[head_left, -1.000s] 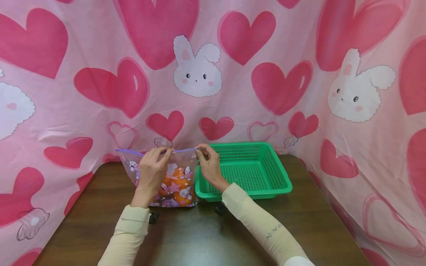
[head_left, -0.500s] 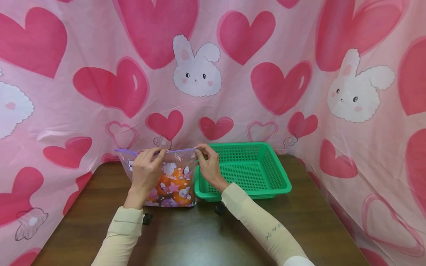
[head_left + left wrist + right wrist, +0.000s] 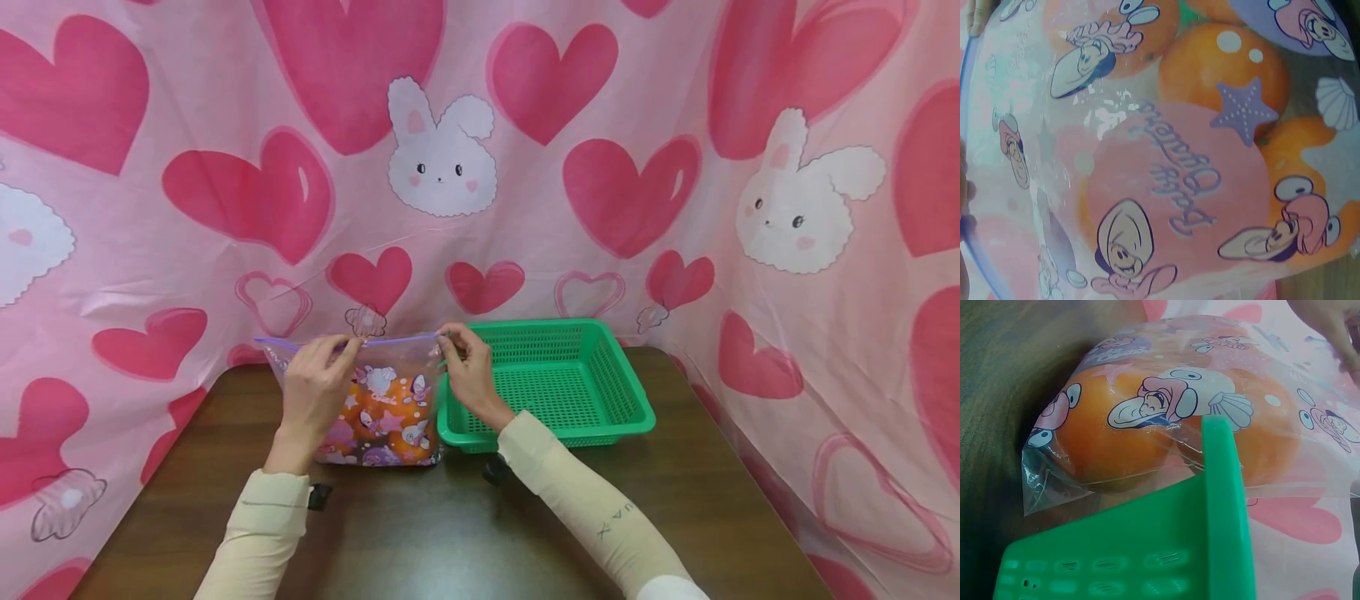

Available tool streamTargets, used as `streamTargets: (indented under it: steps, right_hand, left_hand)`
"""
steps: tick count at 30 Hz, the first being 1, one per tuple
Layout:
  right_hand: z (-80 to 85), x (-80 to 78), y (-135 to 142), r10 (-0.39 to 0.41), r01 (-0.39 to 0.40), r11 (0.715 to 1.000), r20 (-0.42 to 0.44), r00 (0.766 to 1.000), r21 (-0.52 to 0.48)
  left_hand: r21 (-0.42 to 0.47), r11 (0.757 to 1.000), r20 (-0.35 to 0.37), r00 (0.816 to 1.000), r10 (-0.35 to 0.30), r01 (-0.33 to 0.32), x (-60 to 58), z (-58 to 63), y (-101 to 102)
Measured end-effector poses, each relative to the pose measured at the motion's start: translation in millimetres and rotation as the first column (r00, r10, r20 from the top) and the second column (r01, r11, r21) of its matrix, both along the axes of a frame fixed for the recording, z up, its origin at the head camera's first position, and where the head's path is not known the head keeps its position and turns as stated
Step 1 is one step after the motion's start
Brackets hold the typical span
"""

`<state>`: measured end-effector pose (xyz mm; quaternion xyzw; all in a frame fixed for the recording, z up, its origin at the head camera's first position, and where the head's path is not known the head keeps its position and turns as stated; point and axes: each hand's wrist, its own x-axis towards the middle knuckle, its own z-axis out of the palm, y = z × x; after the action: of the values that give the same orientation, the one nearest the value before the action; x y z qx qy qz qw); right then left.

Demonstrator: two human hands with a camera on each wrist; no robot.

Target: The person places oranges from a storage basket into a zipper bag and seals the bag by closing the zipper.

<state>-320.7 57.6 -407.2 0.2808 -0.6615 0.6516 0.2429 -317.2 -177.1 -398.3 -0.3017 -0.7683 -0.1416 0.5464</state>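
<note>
A clear printed zip bag point(image 3: 390, 392) stands on the table with several oranges point(image 3: 1200, 69) inside. Cartoon shells and starfish cover its film, and a purple zip strip point(image 3: 405, 339) runs along the top. My left hand point(image 3: 311, 396) pinches this strip left of its middle, thumb and fingers on either side. At the strip's right end, my right hand point(image 3: 472, 375) pinches the bag's top corner. The left part of the bag is hidden behind my left hand. In the right wrist view, the oranges press against the film behind a green basket wall point(image 3: 1229, 506).
Right beside the bag stands a green plastic basket point(image 3: 641, 417) with perforated walls, nothing in it. Both are on a dark brown wooden table point(image 3: 420, 533). A pink cloth point(image 3: 525, 225) with hearts and rabbits hangs behind and at the sides.
My left hand has slid leftward along the zip strip, uncovering more of the bag's front. The right hand has kept its place at the right corner.
</note>
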Motion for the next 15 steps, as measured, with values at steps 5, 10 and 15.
streamTargets:
  steps: [5,10,15]
  right_hand:
    - [-3.8,-2.2,0,-0.007,0.007,1.000,0.018,1.000,0.007]
    - [-19.6,-15.7,0,-0.015,0.014,1.000,0.033,0.999,0.010]
    - [-8.8,-5.3,1,-0.012,0.012,1.000,0.009,1.000,-0.003]
  left_hand:
    - [-0.001,1.000,-0.008,1.000,0.003,-0.003,0.8,-1.0,-6]
    - [0.006,1.000,-0.018,1.000,0.013,-0.012,2.3,-2.6,-12]
    - [0.014,1.000,-0.019,1.000,0.016,-0.016,4.8,-1.5,-18]
